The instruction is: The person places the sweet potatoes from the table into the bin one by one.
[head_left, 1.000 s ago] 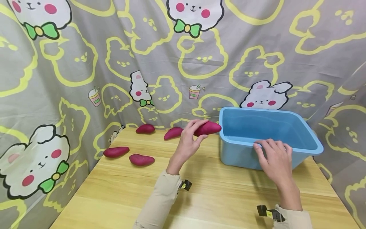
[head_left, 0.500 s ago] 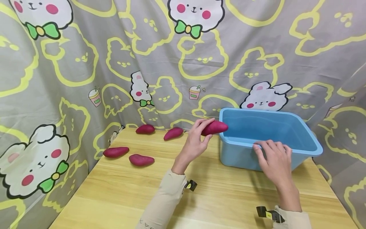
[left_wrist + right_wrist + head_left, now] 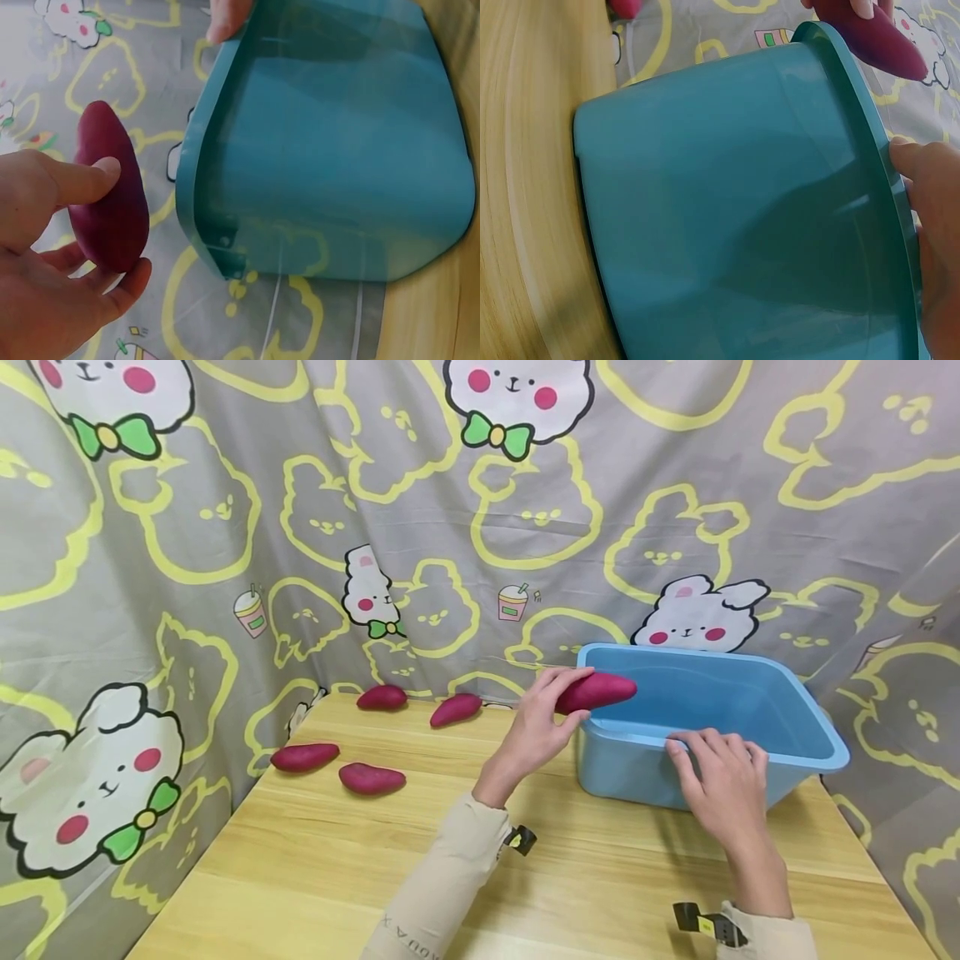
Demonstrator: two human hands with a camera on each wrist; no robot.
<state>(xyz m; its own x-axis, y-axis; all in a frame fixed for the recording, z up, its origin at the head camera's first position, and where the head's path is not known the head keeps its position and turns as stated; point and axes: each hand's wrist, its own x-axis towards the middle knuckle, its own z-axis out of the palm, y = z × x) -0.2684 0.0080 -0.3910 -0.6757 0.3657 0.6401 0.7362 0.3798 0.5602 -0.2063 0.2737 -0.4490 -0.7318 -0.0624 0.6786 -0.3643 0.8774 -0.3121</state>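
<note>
My left hand holds a purple-skinned sweet potato between thumb and fingers. Its free end reaches over the left rim of a deep blue plastic bin, above the opening. In the left wrist view the thumb lies across one side of the sweet potato, with fingertips round its lower end. My right hand grips the bin's near rim. From the right wrist, the thumb shows on the outside of the rim, while the fingers go over to the inner side and are partly hidden.
Several more sweet potatoes lie on the wooden table: two at the back, two nearer on the left. A grey patterned curtain hangs behind the table and along its sides. The bin occupies the back right.
My left hand has moved right with the sweet potato, from beside the bin's left edge to over its rim. The right hand has stayed on the near rim.
</note>
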